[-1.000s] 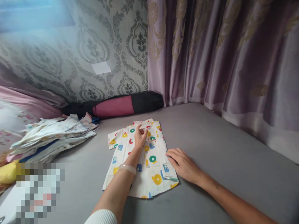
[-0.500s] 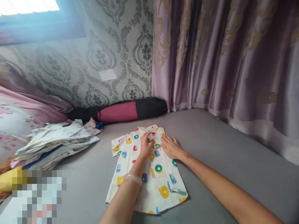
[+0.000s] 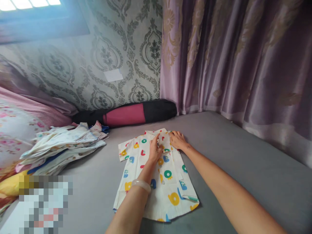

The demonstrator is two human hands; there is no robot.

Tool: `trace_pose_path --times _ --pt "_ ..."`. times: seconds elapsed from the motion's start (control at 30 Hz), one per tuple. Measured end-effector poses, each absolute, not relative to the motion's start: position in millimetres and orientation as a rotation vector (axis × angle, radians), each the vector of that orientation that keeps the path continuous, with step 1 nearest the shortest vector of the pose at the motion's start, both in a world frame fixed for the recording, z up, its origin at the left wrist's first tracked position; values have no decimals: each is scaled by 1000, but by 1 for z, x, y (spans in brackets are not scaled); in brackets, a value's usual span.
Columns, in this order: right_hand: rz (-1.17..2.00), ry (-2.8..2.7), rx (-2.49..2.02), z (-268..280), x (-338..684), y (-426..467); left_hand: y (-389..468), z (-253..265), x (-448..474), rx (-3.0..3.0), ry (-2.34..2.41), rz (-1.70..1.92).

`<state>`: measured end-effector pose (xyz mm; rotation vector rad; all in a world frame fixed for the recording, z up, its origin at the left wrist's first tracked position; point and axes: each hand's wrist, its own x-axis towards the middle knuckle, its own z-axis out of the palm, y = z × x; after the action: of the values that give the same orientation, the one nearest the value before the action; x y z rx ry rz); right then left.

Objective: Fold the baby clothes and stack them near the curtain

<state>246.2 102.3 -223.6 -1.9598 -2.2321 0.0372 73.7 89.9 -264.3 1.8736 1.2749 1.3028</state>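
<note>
A white short-sleeved shirt [image 3: 148,169] printed with coloured letters lies spread out, its collar at the far end. On the upper chest, just below the collar, rests my left hand [image 3: 155,149], its index finger stretched forward and the thumb apart. My right hand [image 3: 177,139] is at the shirt's right shoulder, fingers bent over the cloth there. The left sleeve sticks out flat, while the right sleeve is not seen spread out. A pale bangle [image 3: 141,186] circles my left wrist. My left forearm hides part of the shirt front.
The shirt lies on a grey bed sheet [image 3: 231,156]. To the left is a pile of clothes [image 3: 65,143] beside a floral pillow [image 3: 19,126]. A black and red bolster [image 3: 124,114] runs along the wall. Purple curtains [image 3: 219,58] hang on the right. Pixelation hides the lower left.
My right hand has moved up along the shirt's edge to the shoulder, its fingers now more bent. My left hand stays on the chest. The view has shifted slightly.
</note>
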Motion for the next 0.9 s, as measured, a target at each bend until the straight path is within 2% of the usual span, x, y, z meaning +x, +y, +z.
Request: trace_pose_path --times 0.63,0.9 --pt "114 -2200 -1944 -232 259 114 84 -252 78 1884 1252 1260" --pt "259 -2124 -1939 -231 263 121 77 -242 80 1928 1265 1233"
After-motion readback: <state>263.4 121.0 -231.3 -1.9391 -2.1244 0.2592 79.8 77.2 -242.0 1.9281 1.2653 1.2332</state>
